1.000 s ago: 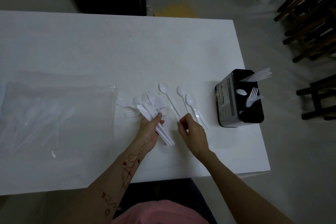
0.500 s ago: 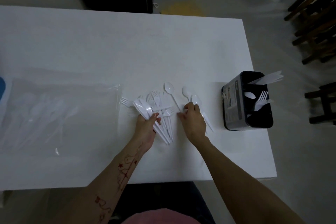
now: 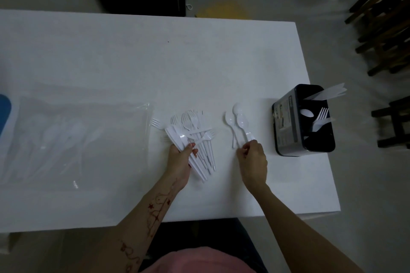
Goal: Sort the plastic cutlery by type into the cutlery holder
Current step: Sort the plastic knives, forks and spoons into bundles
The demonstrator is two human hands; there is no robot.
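On table (image 3: pixel 199 62), my hands:
L hand (image 3: pixel 180 159): gripping knives (image 3: pixel 177 137)
R hand (image 3: pixel 253 159): pinching spoons (image 3: pixel 240 121) by handles, near holder (image 3: pixel 286 126)

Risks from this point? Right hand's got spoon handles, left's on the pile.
1. The right hand pinches the three spoons only at their handle tips; they fan apart, so one may slip on the lift.
2. The left hand grips knives tangled with forks; types may mix.
3. The cutlery holder stands near the table edge; a nudge might tip it.
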